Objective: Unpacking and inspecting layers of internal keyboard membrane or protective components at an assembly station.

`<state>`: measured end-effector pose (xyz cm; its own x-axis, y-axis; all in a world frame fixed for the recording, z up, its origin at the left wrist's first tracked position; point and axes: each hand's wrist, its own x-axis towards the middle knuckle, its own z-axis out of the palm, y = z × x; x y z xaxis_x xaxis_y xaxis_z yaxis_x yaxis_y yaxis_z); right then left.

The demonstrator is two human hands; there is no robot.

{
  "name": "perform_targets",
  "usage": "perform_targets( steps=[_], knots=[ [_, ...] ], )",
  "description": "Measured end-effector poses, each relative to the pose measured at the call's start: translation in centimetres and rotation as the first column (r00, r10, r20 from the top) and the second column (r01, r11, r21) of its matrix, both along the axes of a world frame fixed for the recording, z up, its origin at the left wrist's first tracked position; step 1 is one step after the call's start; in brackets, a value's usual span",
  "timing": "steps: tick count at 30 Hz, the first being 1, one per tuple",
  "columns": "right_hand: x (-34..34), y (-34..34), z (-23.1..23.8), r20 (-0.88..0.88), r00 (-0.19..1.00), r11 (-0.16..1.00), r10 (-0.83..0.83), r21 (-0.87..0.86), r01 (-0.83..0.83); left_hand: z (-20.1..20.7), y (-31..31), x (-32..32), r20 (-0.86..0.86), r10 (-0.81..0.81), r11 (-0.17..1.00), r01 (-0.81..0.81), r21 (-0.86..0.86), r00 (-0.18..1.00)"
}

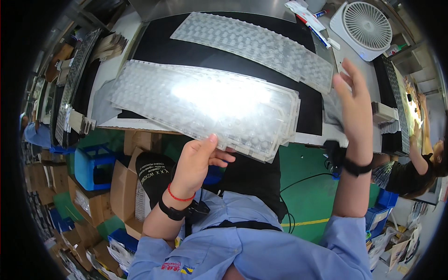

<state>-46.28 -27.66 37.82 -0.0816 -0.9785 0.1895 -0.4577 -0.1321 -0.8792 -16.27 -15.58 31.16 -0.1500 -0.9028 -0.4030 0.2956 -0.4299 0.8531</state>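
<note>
A stack of clear dimpled sheets (205, 105) is held at its near edge by the left hand (198, 161), thumb on top, fingers curled beneath. The stack is tilted across the near edge of the bench (119, 60); its near right corner overhangs that edge, above the green floor (308, 186). The sheet edges are fanned slightly at the right end. The right hand (354, 109) is raised open, fingers spread, holding nothing, just off the stack's right end and well clear of it. A second dimpled sheet (256, 46) lies flat on the black mat (186, 51) farther back, apart from the stack. Bare mat shows between the two. A white fan (364, 28) stands at the far right corner. Cardboard boxes (123, 186) crowd the floor under the left side.
</note>
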Motion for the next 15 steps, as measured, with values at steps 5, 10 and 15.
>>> perform_targets(
  steps=[5,10,15],
  knots=[
    [3.2,7.2,-1.2,-0.308,0.894,0.890,0.325,-0.222,-0.399,-0.6,1.4,0.1,-0.021,-0.002,1.000,0.002,-0.015,1.000],
    [5.3,9.9,-3.2,-0.494,0.763,0.802,0.417,-0.195,-0.564,-0.8,2.1,0.5,-0.073,-0.012,1.000,0.010,-0.019,0.997],
    [6.3,9.6,-2.5,-0.617,0.641,0.802,0.456,-0.027,-0.597,-0.8,2.1,0.1,-0.139,-0.008,0.999,0.003,-0.032,0.990]
  ],
)
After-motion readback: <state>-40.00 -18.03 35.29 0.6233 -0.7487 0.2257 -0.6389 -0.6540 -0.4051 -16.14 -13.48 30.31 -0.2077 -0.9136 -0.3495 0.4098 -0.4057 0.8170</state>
